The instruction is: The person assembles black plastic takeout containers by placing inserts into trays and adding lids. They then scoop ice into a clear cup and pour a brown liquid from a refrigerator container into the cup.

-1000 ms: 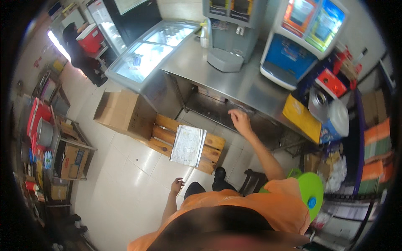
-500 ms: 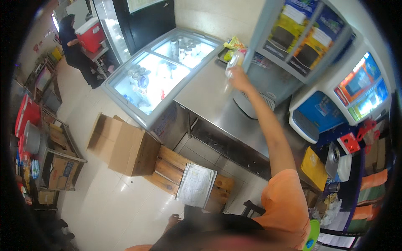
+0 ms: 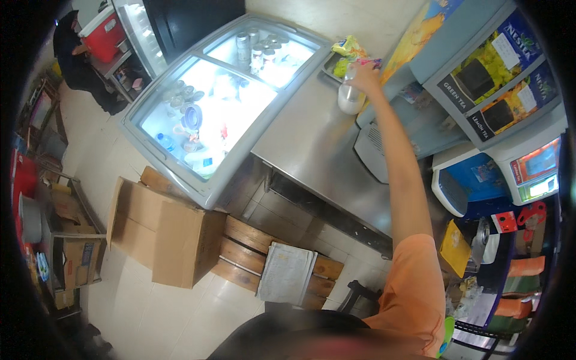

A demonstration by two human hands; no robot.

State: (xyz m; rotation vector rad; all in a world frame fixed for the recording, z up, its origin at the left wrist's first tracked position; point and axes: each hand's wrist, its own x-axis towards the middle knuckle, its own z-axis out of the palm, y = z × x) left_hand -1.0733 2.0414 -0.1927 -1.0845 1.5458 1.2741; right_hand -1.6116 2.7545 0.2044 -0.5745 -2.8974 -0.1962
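My right arm reaches out over the steel counter (image 3: 300,138). At its far end my right hand (image 3: 365,79) is closed around the upper part of a clear bottle with a white lower part (image 3: 348,101). The bottle's top is hidden by my fingers. Just beyond it, a shallow metal tray (image 3: 329,67) holds yellow and green packets (image 3: 346,49) and something pink. Beside the bottle, to the right, stands a grey drink dispenser (image 3: 414,120). My left hand is out of view.
Left of the counter stands a lit glass-topped chest freezer (image 3: 222,102) with cans and bottles. An open cardboard box (image 3: 186,240) and a wooden pallet (image 3: 243,252) with a paper-covered sheet (image 3: 287,273) are below. A person in dark clothes (image 3: 75,66) stands far left by a red cooler (image 3: 105,39).
My right hand has carried the bottle farther, close to the tray, and the bottle now hangs below the hand. My left hand has left the view. The view has shifted.
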